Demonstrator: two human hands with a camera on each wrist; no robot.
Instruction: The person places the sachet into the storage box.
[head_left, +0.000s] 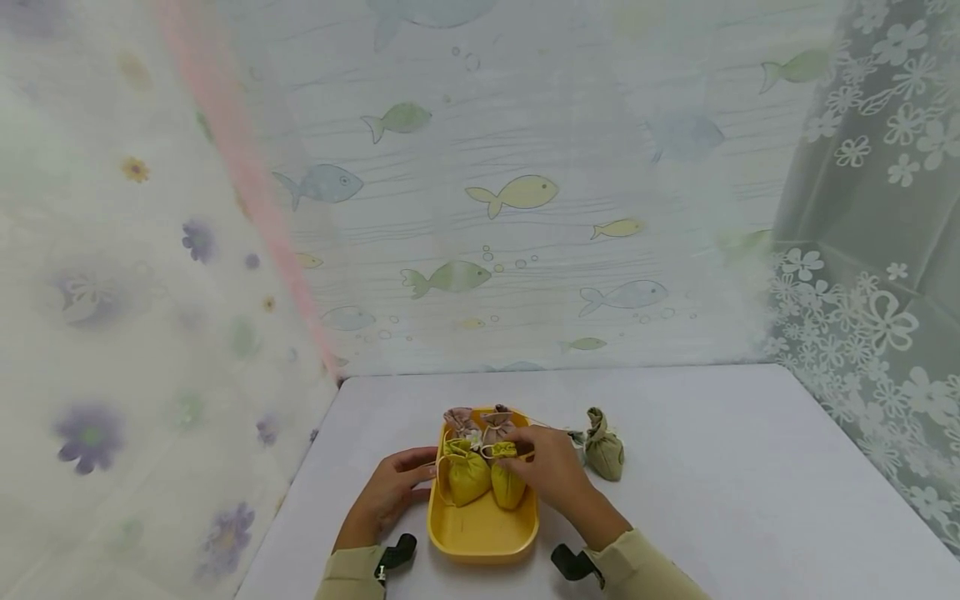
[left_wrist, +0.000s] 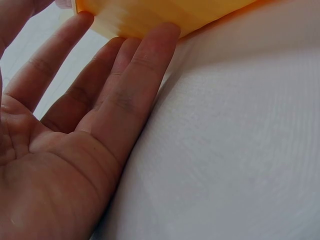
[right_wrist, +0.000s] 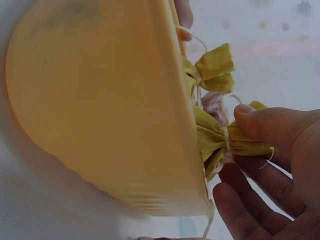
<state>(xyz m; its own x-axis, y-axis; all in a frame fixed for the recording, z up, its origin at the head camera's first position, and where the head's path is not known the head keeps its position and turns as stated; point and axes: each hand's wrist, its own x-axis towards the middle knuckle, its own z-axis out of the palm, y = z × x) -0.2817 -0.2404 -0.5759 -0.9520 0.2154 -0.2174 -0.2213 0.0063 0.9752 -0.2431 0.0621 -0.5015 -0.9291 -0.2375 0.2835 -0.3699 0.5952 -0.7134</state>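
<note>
A yellow plastic tray (head_left: pixel 480 542) stands on the table with several small drawstring pouches in it. Between thumb and fingers my right hand (head_left: pixel 558 471) pinches the gathered neck of a yellow-green pouch (head_left: pixel 507 490), which sits at the tray's right side; the right wrist view shows this pouch (right_wrist: pixel 212 132) poking above the rim. Left of it rests another yellow-green pouch (head_left: pixel 468 479). Two pinkish-brown pouches (head_left: pixel 459 419) lie behind them. With fingers extended, my left hand (head_left: pixel 390 492) touches the tray's left wall; its fingertips meet the yellow side (left_wrist: pixel 170 17) in the left wrist view.
An olive-green pouch (head_left: pixel 604 454) stands on the white table (head_left: pixel 712 500) right of the tray, beside a darker item partly hidden behind my right hand. Fish-printed sheeting (head_left: pixel 525 250) hangs behind the table, and flowered sheeting (head_left: pixel 112 333) hangs at the left.
</note>
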